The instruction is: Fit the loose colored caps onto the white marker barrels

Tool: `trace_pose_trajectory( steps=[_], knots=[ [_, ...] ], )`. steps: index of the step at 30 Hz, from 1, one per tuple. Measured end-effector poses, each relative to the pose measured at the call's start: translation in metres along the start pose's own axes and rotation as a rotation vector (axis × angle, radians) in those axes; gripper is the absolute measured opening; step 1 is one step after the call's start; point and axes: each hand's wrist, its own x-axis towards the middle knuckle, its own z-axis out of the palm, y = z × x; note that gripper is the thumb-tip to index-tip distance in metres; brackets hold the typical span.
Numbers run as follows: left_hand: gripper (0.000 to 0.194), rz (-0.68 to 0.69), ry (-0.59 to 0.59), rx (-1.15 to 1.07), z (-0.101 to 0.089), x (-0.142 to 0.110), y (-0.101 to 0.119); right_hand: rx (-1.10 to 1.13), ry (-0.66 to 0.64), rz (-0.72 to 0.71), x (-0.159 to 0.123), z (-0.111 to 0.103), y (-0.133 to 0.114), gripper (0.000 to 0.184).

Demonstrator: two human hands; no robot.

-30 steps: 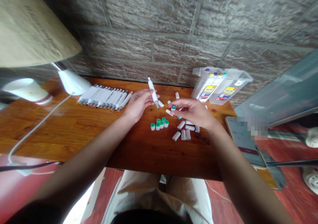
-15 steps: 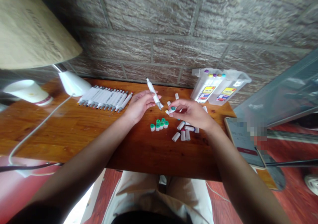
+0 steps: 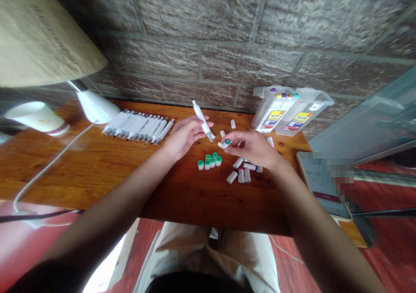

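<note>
My left hand [image 3: 186, 138] is closed around an uncapped white marker [image 3: 202, 118], which slants with its lower tip toward my right hand. Pinched between the fingertips of my right hand [image 3: 248, 147] is a white marker cap [image 3: 226, 143] with a green top, a little apart from that tip. Below them, several green-topped caps [image 3: 207, 164] stand grouped on the wooden table [image 3: 182, 197]. Other loose caps [image 3: 241, 175] lie under and in front of my right hand, which hides some of them.
A row of uncapped markers [image 3: 136, 126] lies to the left, by a lamp [image 3: 97, 107] and a paper cup [image 3: 39, 118]. Clear plastic cases [image 3: 292, 115], one with several markers, stand at the back right. A tablet [image 3: 320, 184] rests at the right edge. A brick wall is behind.
The view has shifted slightly. Both hands hold nearly the same pose, still with the marker in the left and the green-topped cap in the right.
</note>
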Motion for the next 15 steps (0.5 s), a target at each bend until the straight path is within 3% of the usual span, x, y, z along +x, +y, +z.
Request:
trace_pose_trajectory(
  steps=[8, 15],
  knots=[
    [0.027, 0.000, 0.017, 0.015, -0.0001, 0.0016, 0.0005, -0.184, -0.099, 0.017, -0.0006, 0.0101, 0.0062, 0.012],
    [0.027, -0.006, 0.025, 0.003, -0.0010, 0.0022, -0.0003, -0.275, -0.118, 0.023, 0.0002, 0.0084, 0.0054, 0.015]
  ],
)
